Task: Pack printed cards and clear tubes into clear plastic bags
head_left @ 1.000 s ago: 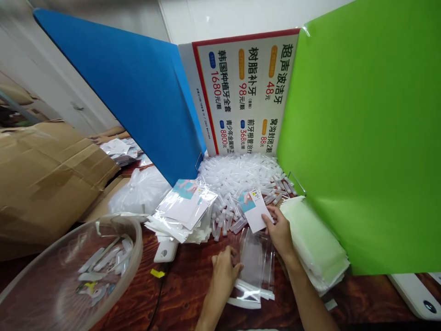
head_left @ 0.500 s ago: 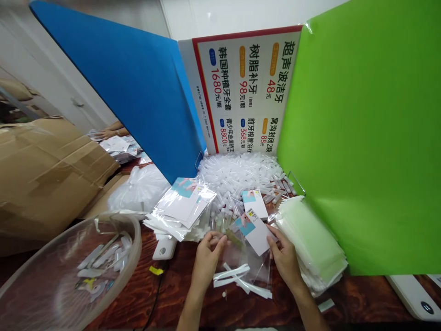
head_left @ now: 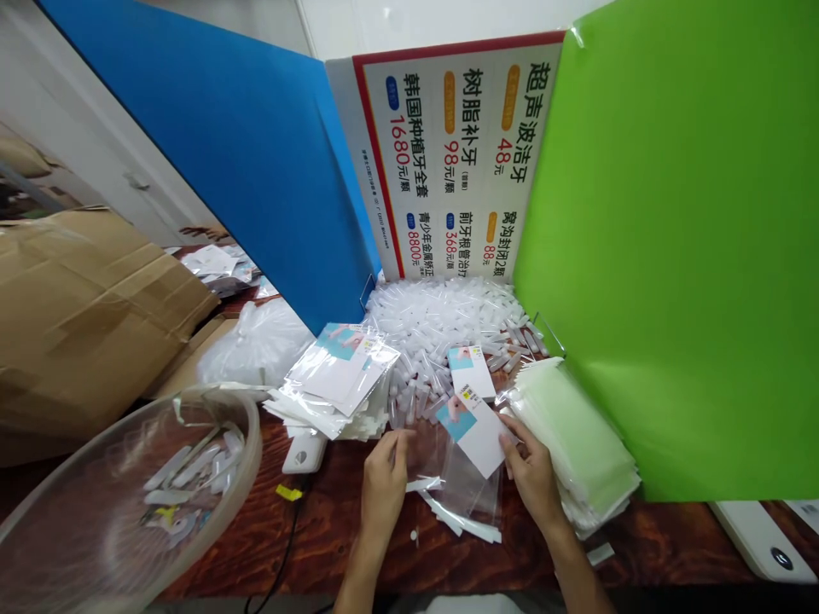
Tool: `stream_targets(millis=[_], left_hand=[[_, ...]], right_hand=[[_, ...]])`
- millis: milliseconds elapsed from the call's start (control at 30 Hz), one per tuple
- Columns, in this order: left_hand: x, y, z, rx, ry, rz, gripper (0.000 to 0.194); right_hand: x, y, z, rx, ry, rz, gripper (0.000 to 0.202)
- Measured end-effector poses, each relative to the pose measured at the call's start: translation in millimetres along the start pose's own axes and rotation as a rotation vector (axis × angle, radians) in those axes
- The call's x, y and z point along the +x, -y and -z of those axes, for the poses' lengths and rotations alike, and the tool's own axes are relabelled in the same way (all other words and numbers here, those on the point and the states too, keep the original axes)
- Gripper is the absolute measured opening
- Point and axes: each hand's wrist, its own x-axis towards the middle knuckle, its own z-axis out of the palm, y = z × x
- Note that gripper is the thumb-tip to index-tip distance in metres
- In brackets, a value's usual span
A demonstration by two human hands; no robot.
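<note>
My left hand point(head_left: 384, 473) is closed in a pinch at the left edge of a clear plastic bag point(head_left: 470, 482). Between the thumb and fingers of my right hand point(head_left: 531, 465) is a white card point(head_left: 483, 439) with a blue picture at its upper end. The card lies tilted over the bag. White paper-like strips point(head_left: 457, 522) lie at the bag's lower end. A second similar card point(head_left: 470, 373) rests just beyond. Behind it spreads a large heap of small clear plastic tubes point(head_left: 441, 328).
Left are a stack of bagged cards point(head_left: 339, 379), a translucent bin point(head_left: 252, 443) with scraps and a cardboard box point(head_left: 90, 324). A pile of clear sleeves point(head_left: 569, 443) lies right. Blue point(head_left: 243, 153), printed point(head_left: 473, 170) and green point(head_left: 665, 256) boards surround the heap. Another person's hand point(head_left: 205, 231) shows far left.
My left hand has moved slightly left, its fingers closer together. The bag and strips have shifted a little. My right hand still holds the card. The view has tilted slightly.
</note>
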Motion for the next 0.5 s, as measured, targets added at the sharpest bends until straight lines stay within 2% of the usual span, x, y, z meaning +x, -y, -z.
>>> stream_targets(millis=[200, 400, 500], left_hand=[[3.7, -19.9, 10.6, -0.372, -0.099, 0.305, 0.038], [4.9, -14.9, -3.4, -0.757, -0.228, 0.495, 0.046], [2.4, -13.7, -10.9, -0.81, -0.292, 0.526, 0.048]], right_hand=[[2.2, 2.1, 1.3, -0.162, 0.123, 0.133, 0.035], [2.0, 13.9, 12.7, -0.107, 0.477, 0.136, 0.038], [0.4, 15.8, 15.8, -0.017, 0.552, 0.096, 0.033]])
